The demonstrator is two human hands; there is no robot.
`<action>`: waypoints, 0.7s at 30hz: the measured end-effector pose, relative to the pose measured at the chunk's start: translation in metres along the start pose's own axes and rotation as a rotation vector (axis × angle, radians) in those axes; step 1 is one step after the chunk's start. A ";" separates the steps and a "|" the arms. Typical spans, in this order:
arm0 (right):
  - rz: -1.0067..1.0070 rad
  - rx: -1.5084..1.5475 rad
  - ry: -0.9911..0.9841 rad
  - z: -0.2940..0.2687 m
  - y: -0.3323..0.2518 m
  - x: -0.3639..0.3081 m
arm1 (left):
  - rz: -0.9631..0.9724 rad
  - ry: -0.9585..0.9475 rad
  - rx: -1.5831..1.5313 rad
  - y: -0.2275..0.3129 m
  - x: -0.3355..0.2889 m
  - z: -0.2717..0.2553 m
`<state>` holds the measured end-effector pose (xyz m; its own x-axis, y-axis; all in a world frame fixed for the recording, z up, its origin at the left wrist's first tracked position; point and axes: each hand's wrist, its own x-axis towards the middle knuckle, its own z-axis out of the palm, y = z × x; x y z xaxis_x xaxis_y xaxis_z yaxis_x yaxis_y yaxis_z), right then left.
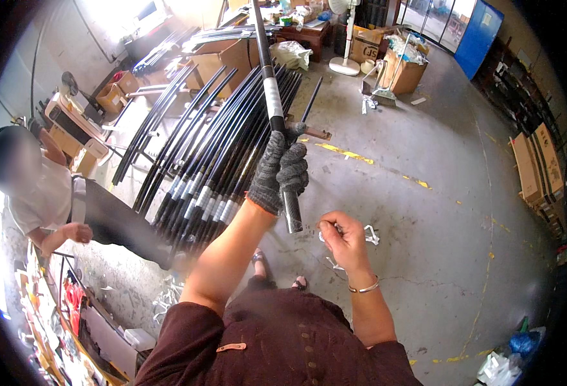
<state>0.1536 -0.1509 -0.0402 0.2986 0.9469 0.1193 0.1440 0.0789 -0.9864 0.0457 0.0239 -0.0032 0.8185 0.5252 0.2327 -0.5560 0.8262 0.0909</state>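
"Pole [271,96] first: where do you have it?"

"On my feed it slants down from the top edge through the left hand [292,168]. It's black with a white band above the grip, and its lower end pokes out below the fist, over the grey floor [425,219]."

"How firm is that grip?"

"Fingers wrapped right round it, as far as I can see, inside a dark grey knitted glove [265,183]."

"And the right hand [346,241]?"

"Bare, with a metal bangle [364,287] at the wrist. It's near the pole's lower end, apart from it, fingers curled and thumb close to them. A thin white strip [372,237] shows just beside it; from here I can't tell whether it's pinched or lying beyond."

"What's around you?"

"To my left, a slanting row of dark poles [225,145], many with white bands toward their near ends. Past those stands a co-worker [42,199] in a light top. Farther ahead I get a white pedestal fan [348,45] and an open cardboard box [402,72]."
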 end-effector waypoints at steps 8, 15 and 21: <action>-0.425 0.041 -0.180 0.003 -0.028 -0.022 | 0.012 0.037 0.094 -0.001 0.003 0.009; -0.093 -0.168 0.022 -0.005 -0.029 -0.009 | -0.014 -0.064 0.009 -0.002 0.001 0.013; -0.436 -0.515 0.016 0.015 -0.055 -0.002 | -0.031 0.022 0.181 -0.002 0.003 0.008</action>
<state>0.1305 -0.1528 0.0119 0.1247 0.8568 0.5004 0.6850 0.2905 -0.6681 0.0480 0.0216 0.0051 0.8377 0.5058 0.2059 -0.5455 0.7932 0.2708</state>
